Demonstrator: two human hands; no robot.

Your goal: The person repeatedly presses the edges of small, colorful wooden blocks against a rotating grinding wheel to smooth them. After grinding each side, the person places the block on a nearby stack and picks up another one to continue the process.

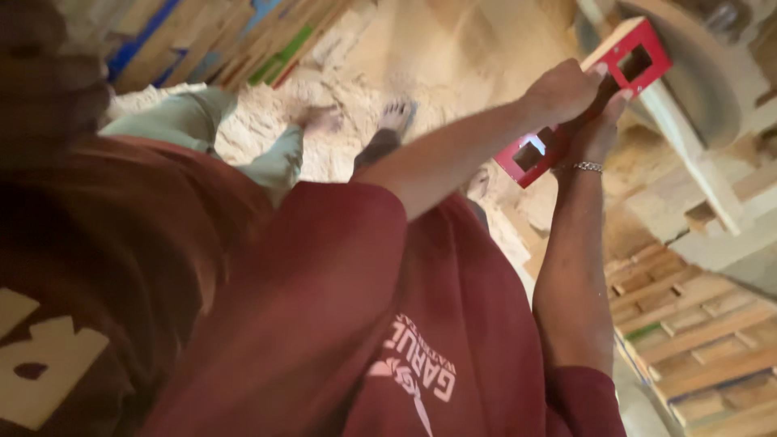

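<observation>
Fingers (584, 79) of both hands are clamped on the flat red wooden frame with rectangular cut-outs (639, 58), gripping its middle. I see the left hand (562, 87) wrapped over the upper edge; just right of it and beneath, the right hand (595, 133), with a silver chain bracelet (588, 167) at the wrist, presses from below. I judge the frame stiff, light and dusty, best held by its solid rails. Past the fingertips sits a grey round disc (700, 85).
</observation>
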